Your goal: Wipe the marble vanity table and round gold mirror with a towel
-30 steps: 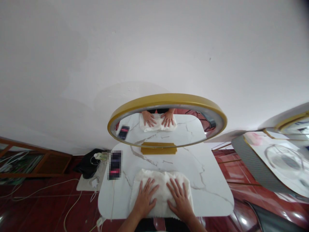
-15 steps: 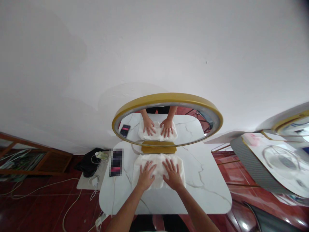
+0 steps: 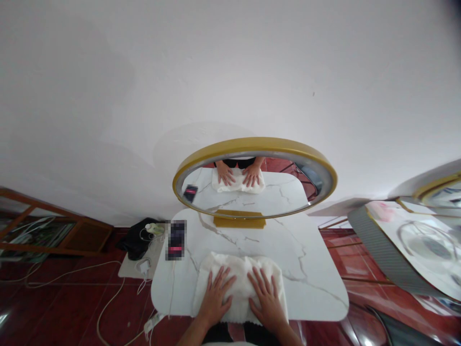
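A white cloth, soft and towel-like, lies bunched at the near edge of the white marble-patterned table. Flat on its left part rests my left hand, fingers spread. My right hand presses on the right part in the same way, palm down with fingers apart. Neither hand grips the cloth. Both hands and the cloth also show in the round gold-framed mirror at the back of the table.
A phone with a cable lies at the table's left side. Left of the table are a black bag, a bottle and a power strip. Another table stands at the right, near a black chair.
Both hands have slid the white cloth toward me, from near the mirror's base to the table's near edge. The view has shifted slightly.
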